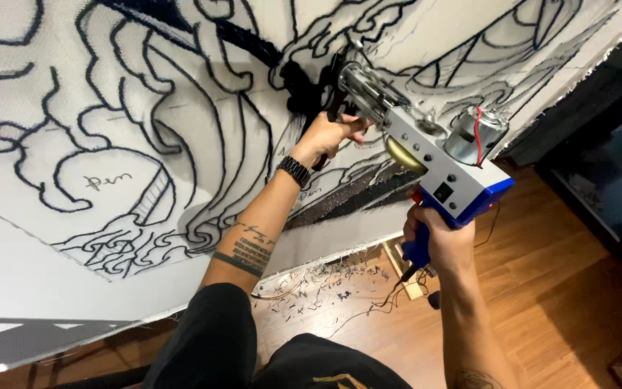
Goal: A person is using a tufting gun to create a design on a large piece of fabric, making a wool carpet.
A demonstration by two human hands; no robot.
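Covering most of the view, a big white cloth (73,108) stands stretched upright, with dark blue drawn outlines on it and some lines already filled with dark yarn. Below it is a wooden floor (541,288), brown and shiny, with short yarn scraps (325,281) scattered near the bottom edge of the cloth.

Next in size is the tufting gun (426,151), a white and blue machine with a round metal motor (473,137) on its back and a metal front part that points at the cloth. The front tip seems to touch the cloth near a thick dark yarn patch (300,83).

The right hand (433,238) is closed around the blue grip under the gun, fingers wrapped tightly on it. A thin cable (383,302) hangs from the grip toward the floor.

The left hand (332,133) holds the black front handle of the gun, fingers curled around it, close to the cloth. On this wrist sits a dark watch (294,171), and the forearm carries a tattoo (250,248).
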